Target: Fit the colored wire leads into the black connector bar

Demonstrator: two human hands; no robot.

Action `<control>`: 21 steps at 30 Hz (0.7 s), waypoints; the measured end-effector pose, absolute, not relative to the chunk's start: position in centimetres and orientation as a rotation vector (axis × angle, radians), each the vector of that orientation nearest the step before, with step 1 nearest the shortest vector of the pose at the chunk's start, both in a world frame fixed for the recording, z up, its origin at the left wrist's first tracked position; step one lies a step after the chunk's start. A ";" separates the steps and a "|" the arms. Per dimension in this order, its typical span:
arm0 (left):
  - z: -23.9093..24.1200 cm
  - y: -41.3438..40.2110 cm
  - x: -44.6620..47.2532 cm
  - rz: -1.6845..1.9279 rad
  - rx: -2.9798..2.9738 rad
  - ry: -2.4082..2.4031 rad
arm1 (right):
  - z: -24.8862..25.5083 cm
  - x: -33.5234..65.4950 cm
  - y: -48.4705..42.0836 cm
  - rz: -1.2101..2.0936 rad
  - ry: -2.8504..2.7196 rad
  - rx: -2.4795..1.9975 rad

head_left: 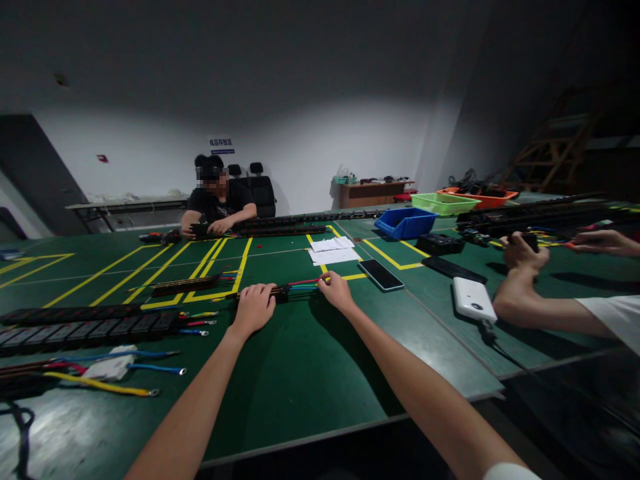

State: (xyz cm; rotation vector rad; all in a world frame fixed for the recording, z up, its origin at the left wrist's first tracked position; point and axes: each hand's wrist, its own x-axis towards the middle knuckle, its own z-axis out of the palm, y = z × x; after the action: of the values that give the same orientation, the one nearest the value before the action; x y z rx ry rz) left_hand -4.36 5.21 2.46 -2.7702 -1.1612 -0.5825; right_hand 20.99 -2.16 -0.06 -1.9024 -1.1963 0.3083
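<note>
Both my arms reach forward over a green table (300, 373). My left hand (254, 307) is closed over the end of a long black strip (280, 292) that lies flat on the table. My right hand (336, 291) pinches the coloured wires (304, 285), red, blue and green, that come out of the strip's right end. The two hands are about a hand's width apart, with the strip's end and the wires between them.
More black strips (90, 327) and loose coloured wires (150, 369) lie at the left. A phone (381, 274), papers (333, 251), a white device (473, 299) and a blue bin (405, 222) lie to the right. One person sits across the table (217, 200); another person's hands (523, 253) work at the right.
</note>
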 end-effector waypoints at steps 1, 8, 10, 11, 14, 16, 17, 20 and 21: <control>2.5 5.2 -4.4 -0.580 -2.770 -1.164 | -0.1 21.0 -2.1 0.303 -1.197 -1.904; 2.5 5.2 -4.4 -0.593 -2.793 -1.168 | -0.2 21.1 -2.1 0.296 -1.200 -1.906; 2.5 5.2 -4.4 -0.592 -2.795 -1.167 | -0.2 21.1 -2.1 0.301 -1.198 -1.901; 2.5 5.2 -4.4 -0.590 -2.797 -1.166 | -0.3 21.1 -2.1 0.305 -1.198 -1.895; 2.5 5.2 -4.4 -0.583 -2.791 -1.160 | -0.4 21.2 -2.0 0.297 -1.203 -1.884; 2.4 5.2 -4.4 -0.582 -2.769 -1.151 | -0.5 21.2 -1.9 0.278 -1.200 -1.885; 2.4 5.3 -4.3 -0.582 -2.757 -1.145 | -0.6 21.2 -1.8 0.270 -1.198 -1.884; 2.3 5.4 -4.3 -0.586 -2.742 -1.135 | -0.9 21.3 -1.7 0.276 -1.205 -1.865; 2.2 5.4 -4.3 -0.588 -2.743 -1.135 | -0.9 21.4 -1.7 0.278 -1.208 -1.859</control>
State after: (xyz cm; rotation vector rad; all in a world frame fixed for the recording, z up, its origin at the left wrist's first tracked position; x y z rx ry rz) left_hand -4.34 5.37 2.24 -2.7430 -1.1351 -0.5882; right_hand 21.35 -1.66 -0.92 -1.8590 -1.2076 0.2784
